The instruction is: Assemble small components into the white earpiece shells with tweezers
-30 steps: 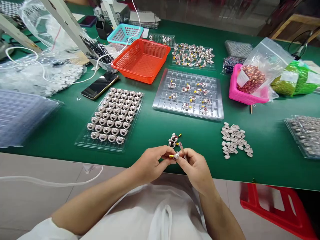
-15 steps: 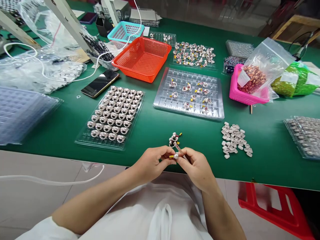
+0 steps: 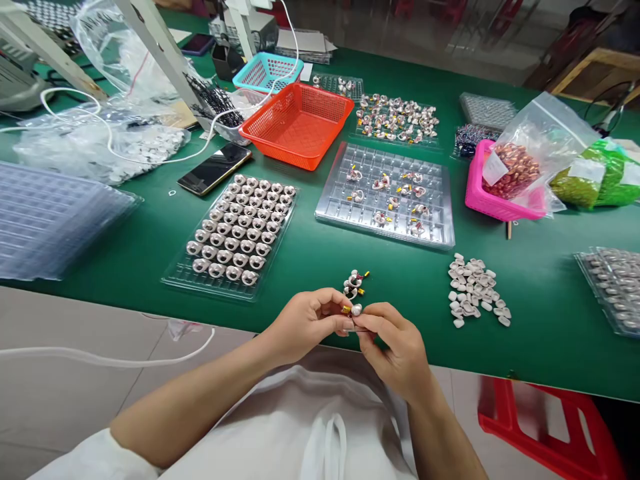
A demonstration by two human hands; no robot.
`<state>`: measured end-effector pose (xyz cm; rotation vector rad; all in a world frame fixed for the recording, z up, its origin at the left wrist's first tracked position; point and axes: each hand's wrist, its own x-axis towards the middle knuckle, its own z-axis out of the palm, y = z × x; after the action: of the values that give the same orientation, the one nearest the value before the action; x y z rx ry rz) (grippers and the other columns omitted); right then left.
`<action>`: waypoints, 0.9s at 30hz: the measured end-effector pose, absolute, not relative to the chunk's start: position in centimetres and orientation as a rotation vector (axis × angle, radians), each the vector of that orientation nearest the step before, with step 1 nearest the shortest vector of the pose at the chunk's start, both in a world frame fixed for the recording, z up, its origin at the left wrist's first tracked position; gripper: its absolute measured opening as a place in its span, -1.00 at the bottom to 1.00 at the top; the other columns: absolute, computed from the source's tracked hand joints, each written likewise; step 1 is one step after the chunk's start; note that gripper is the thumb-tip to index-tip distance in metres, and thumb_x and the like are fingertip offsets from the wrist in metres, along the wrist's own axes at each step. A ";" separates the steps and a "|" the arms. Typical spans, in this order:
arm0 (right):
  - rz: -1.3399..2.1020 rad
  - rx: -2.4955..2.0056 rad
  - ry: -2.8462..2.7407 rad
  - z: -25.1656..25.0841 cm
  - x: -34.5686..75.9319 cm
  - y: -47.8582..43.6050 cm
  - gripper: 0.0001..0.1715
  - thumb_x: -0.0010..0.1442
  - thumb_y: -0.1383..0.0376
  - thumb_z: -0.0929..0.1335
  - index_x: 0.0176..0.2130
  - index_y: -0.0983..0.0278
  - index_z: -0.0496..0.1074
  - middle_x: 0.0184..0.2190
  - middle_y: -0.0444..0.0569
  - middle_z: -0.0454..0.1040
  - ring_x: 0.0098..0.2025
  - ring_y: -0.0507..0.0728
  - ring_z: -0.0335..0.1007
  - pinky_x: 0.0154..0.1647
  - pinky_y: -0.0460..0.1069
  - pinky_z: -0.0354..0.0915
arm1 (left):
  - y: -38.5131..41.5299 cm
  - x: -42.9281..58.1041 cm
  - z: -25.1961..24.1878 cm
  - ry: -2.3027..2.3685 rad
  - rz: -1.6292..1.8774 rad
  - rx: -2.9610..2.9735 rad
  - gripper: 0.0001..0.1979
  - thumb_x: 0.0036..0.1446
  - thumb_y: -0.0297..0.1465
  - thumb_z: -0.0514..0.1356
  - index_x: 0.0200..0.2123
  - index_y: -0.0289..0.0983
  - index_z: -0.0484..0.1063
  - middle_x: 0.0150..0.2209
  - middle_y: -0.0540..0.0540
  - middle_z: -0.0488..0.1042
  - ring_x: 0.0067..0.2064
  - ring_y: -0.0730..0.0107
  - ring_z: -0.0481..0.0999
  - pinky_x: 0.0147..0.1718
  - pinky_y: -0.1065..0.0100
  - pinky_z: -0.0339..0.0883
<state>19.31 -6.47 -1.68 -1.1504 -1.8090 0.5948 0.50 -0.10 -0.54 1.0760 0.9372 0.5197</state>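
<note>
Both hands meet at the near edge of the green table [image 3: 320, 267]. My left hand [image 3: 305, 323] pinches a small white part with a yellow end [image 3: 353, 309]. My right hand [image 3: 395, 347] is closed against the same part from the other side; the thin tool seen in it earlier is hidden now. Just beyond the fingers lies a little cluster of similar parts [image 3: 356, 283]. A loose pile of white pieces [image 3: 475, 290] lies to the right.
A clear tray of rows of white parts [image 3: 235, 230] sits at the left, a clear tray with a few assembled parts [image 3: 387, 197] ahead. Farther back stand an orange basket [image 3: 297, 123], a pink basket with a bag [image 3: 503, 183], a phone [image 3: 215, 170] and a red stool [image 3: 550, 427].
The thin tool that stuck up from my right hand has dropped out of sight behind the fingers. The hands stay together on the small part. The camera has shifted slightly.
</note>
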 end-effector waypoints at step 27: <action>0.197 -0.996 -2.395 0.4 21.7 -6.3 -0.75 0.35 0.41 0.29 -0.04 0.18 0.49 -0.18 0.03 0.59 -0.38 0.08 0.37 -0.36 0.00 0.32 | 1.5 -0.6 -0.2 0.622 0.110 0.492 -0.73 -0.10 -0.38 0.51 -0.30 -0.37 0.65 -0.45 -0.09 0.61 -0.42 0.37 0.60 -0.31 0.33 0.49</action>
<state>21.74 -6.26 0.38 -0.9956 -2.3953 0.1973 -0.64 1.54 -0.22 0.4924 0.6219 0.1095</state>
